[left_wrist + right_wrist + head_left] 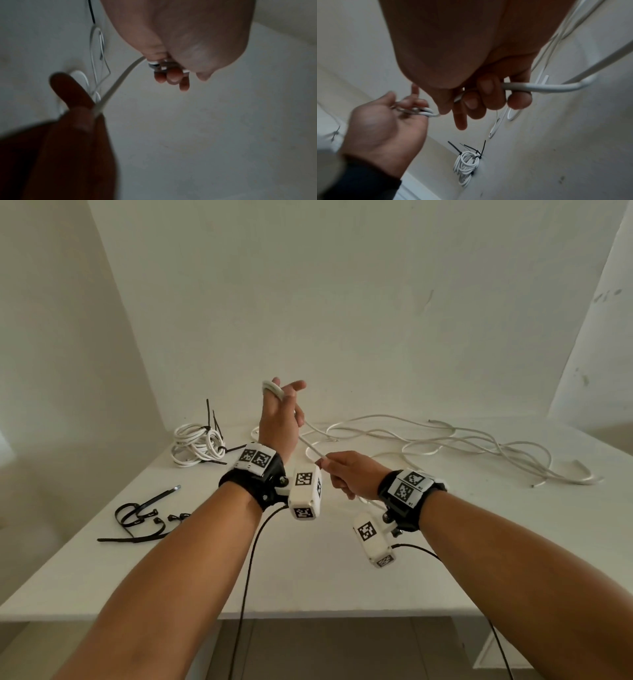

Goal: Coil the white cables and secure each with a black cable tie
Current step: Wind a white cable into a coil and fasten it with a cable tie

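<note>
A long white cable (445,441) sprawls loose over the right half of the white table (308,580). My left hand (278,419) is raised above the table, and a few small loops of this cable (272,389) are wound round its fingers (412,106). From there the cable runs taut down to my right hand (346,475), which pinches it between thumb and curled fingers (485,88). Behind that hand the cable (539,87) bends away towards the table. In the left wrist view the strand (118,82) stretches from my left fingertips (173,75) to the right hand (73,119).
A coiled white bundle (197,444) bound with black cable ties lies at the back left, also seen in the right wrist view (467,162). Several loose black ties (137,518) lie at the front left. White walls enclose the table behind and on both sides.
</note>
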`<action>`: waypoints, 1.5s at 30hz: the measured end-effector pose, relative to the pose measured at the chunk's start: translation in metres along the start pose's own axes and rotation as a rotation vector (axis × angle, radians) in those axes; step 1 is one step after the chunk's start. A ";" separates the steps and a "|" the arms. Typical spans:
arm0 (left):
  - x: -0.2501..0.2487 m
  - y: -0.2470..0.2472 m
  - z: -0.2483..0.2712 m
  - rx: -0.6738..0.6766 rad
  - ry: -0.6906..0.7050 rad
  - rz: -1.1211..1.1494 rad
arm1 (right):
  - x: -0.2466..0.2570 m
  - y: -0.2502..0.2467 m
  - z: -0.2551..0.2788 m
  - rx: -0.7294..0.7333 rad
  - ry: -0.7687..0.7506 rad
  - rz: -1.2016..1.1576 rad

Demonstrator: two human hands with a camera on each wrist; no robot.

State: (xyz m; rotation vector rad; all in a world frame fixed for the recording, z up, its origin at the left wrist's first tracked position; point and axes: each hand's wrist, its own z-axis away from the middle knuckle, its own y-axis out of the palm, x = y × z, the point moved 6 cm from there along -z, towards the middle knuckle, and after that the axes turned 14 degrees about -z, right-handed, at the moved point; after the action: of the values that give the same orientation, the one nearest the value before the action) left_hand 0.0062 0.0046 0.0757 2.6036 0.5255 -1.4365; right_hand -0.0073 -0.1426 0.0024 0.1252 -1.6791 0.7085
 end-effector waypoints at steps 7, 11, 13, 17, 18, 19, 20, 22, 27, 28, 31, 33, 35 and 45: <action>0.040 0.022 0.024 0.433 0.092 -0.677 | 0.023 -0.002 0.004 -0.013 -0.133 0.341; 0.039 0.026 0.027 0.475 0.030 -0.658 | 0.020 -0.004 0.004 -0.010 -0.131 0.367; 0.040 0.027 0.027 0.535 0.009 -0.707 | 0.024 -0.007 0.007 -0.013 -0.156 0.342; 0.044 0.030 0.034 0.677 0.035 -0.830 | 0.029 -0.020 0.006 -0.062 -0.195 0.315; 0.044 0.030 0.036 0.692 0.050 -0.866 | 0.027 -0.025 0.004 -0.076 -0.198 0.324; 0.045 0.029 0.038 0.703 0.050 -0.886 | 0.024 -0.030 0.002 -0.086 -0.192 0.328; 0.046 0.028 0.040 0.716 0.040 -0.885 | 0.021 -0.035 0.001 -0.092 -0.177 0.335; 0.049 0.026 0.043 0.760 0.005 -0.868 | 0.015 -0.042 0.000 -0.091 -0.141 0.350; 0.060 0.015 0.045 0.782 -0.108 -0.687 | 0.004 -0.057 -0.003 -0.134 -0.118 0.312; 0.059 0.015 0.047 0.783 -0.125 -0.597 | 0.004 -0.060 -0.004 -0.146 -0.117 0.296; 0.053 0.016 0.054 0.764 -0.190 -0.391 | 0.007 -0.065 -0.005 -0.200 -0.155 0.291; 0.051 0.014 0.055 0.728 -0.284 -0.250 | 0.009 -0.074 -0.004 -0.253 -0.182 0.271; 0.048 0.010 0.054 0.717 -0.369 -0.114 | 0.008 -0.084 -0.002 -0.296 -0.195 0.254; -0.007 0.027 0.051 0.748 -0.378 0.490 | -0.005 -0.065 -0.006 -0.280 -0.187 0.183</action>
State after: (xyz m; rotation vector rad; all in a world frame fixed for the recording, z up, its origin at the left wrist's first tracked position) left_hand -0.0288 -0.0358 0.0526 2.4995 -0.7816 -2.1154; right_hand 0.0287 -0.1939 0.0229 -0.1670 -1.9699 0.6037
